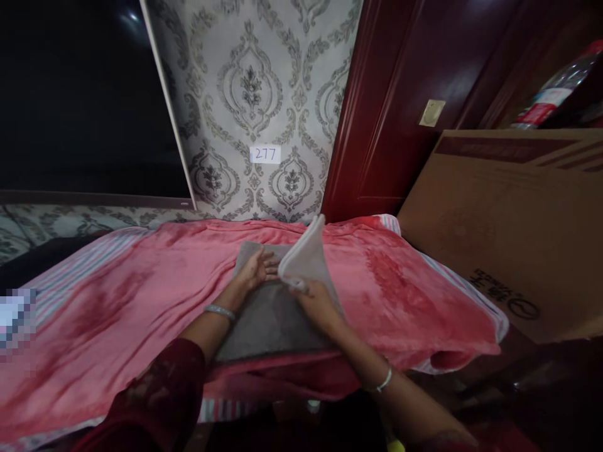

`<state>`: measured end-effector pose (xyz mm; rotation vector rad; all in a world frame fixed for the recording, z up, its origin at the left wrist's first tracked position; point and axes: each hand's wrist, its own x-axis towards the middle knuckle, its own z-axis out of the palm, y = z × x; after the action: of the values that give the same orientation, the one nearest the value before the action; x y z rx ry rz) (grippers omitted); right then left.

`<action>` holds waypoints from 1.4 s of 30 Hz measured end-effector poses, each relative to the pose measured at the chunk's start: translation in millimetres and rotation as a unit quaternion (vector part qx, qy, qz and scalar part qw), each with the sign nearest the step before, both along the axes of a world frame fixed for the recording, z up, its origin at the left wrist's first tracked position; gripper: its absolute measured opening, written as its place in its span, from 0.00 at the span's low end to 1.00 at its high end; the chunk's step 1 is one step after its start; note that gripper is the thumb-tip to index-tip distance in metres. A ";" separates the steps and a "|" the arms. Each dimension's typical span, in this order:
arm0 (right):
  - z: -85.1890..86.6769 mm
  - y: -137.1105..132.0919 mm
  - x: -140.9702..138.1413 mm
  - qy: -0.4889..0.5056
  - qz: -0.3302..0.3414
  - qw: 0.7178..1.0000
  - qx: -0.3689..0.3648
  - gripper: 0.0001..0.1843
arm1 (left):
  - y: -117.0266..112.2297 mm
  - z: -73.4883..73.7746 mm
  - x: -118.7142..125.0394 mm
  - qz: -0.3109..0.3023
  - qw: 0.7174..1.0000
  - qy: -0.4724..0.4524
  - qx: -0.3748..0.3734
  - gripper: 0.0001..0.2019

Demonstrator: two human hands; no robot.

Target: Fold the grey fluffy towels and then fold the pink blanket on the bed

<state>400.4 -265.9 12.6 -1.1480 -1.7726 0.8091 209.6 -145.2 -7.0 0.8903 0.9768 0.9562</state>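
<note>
A soft grey mat (277,323) with a paler underside lies on a pink blanket (183,276). Its right side is lifted and partly folded over, so the light backing shows as a raised flap. My right hand (315,302) pinches the edge of this flap, thumb on top. Resting on the upper left part of the mat, my left hand (258,269) has its fingers stretched out towards the flap and grips nothing. Part of the mat's right side is hidden behind the flap and my right hand.
The pink blanket covers a table-like surface and has striped edges. A large cardboard box (499,232) stands at the right, with a plastic bottle (551,97) above it. A television (94,100) is at the left, before a patterned wall (252,88) bearing a paper label (265,154).
</note>
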 end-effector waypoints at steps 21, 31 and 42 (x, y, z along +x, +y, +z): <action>-36.3 -47.8 -38.8 -0.336 0.057 0.933 0.113 0.35 | 51.3 -2.1 -14.0 0.146 0.938 0.277 0.152 0.15; -62.2 -53.0 -45.0 -0.374 0.077 0.913 0.144 0.30 | 49.8 -13.6 -26.6 0.130 0.932 0.319 0.109 0.11; -38.7 -54.5 -38.6 -0.327 0.164 0.921 0.133 0.21 | 39.6 0.6 -27.4 0.195 0.860 0.444 0.158 0.30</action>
<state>361.7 -320.4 -26.1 -1.0124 -2.5889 0.3515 182.1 -105.6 -6.4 1.5090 1.8787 1.0708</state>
